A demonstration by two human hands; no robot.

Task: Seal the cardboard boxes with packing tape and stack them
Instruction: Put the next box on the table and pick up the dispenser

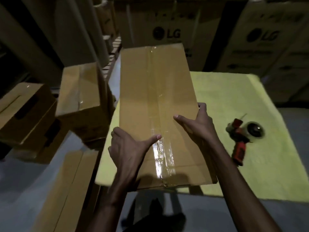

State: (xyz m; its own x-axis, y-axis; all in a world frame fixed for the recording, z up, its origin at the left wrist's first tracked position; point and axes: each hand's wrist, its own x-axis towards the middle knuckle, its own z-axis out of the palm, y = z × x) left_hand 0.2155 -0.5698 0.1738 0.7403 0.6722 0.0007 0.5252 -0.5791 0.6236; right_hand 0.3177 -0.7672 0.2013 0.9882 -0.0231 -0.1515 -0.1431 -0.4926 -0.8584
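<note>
brown taped cardboard box [157,97] over yellow-covered worktop [234,97]; left grip [128,148] and right grip [199,124] clasp its side edges, thumbs on top; red tape dispenser [242,138] alongside, right.

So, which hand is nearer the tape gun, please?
Right. The right hand grips the box edge facing the tape gun; the left hand grips the opposite edge.

You have a matt brown cardboard box [157,104] sealed with glossy clear tape [163,158], a fuzzy yellow cloth table cover [234,101], and a red plastic tape dispenser [242,138] on your right.
</note>
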